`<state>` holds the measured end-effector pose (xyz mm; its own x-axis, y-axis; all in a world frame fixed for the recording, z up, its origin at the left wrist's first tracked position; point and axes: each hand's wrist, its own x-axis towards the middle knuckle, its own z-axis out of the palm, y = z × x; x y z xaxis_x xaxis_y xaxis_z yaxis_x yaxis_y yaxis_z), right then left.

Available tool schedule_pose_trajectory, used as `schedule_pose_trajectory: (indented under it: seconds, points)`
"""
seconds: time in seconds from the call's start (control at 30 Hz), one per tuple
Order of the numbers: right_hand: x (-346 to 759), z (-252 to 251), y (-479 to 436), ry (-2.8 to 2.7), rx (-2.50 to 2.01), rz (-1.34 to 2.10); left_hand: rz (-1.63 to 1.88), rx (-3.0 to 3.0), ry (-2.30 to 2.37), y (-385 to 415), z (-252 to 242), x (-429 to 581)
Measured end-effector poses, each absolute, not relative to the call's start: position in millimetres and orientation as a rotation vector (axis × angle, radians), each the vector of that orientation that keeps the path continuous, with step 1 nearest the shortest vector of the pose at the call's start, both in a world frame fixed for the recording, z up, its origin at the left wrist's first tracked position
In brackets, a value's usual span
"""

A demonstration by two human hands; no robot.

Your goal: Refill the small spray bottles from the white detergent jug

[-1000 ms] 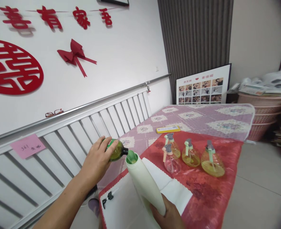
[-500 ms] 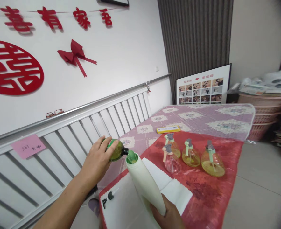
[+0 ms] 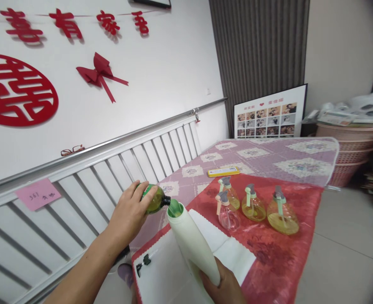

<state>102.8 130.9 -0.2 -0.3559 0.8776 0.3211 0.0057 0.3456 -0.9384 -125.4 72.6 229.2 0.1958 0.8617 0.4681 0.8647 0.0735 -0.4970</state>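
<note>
My left hand (image 3: 129,207) is closed around a green bottle (image 3: 155,199), tipped sideways with its black neck pointing right. The neck is at the wide mouth of a long pale bottle (image 3: 192,242), whose inside looks green, and a thin stream seems to run into it. The pale bottle leans with its mouth up and to the left. My right hand (image 3: 226,283) grips its lower end; some of those fingers are hidden behind it. A black pump head (image 3: 143,264) lies on the white cloth (image 3: 161,274) at the lower left.
Several spray bottles, among them one with pink liquid (image 3: 229,219) and a yellow one (image 3: 283,217), stand on the red cover (image 3: 275,261) to the right. Behind them lies a yellow flat box (image 3: 223,172). A white radiator (image 3: 88,181) runs along the left wall.
</note>
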Motion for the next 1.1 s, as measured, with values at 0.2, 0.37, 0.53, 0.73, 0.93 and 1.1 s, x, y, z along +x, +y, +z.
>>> schedule_pose_trajectory:
  seconds: [0.2,0.37,0.53,0.73,0.93,1.1]
  points:
    - [103.8,2.4,128.9,-1.669,-0.814,1.171,0.003,-1.747,-1.642,72.3,230.9,-124.2]
    - [103.5,0.6,130.6,-1.685,-0.811,1.183,0.017,-1.729,-1.624,72.7,231.2,-123.1]
    - [99.4,-1.1,127.5,-1.613,-0.838,1.174,0.034,-1.732,-1.618,72.7,231.0,-123.8]
    - [98.3,-1.9,125.2,-1.637,-0.879,1.193,0.037,-1.728,-1.613,72.8,230.8,-124.2]
    - [101.9,-0.4,128.0,-1.697,-0.877,1.216,0.042,-1.725,-1.620,72.6,231.1,-123.4]
    - [101.8,1.1,126.9,-1.664,-0.870,1.224,0.047,-1.725,-1.622,72.7,231.0,-123.0]
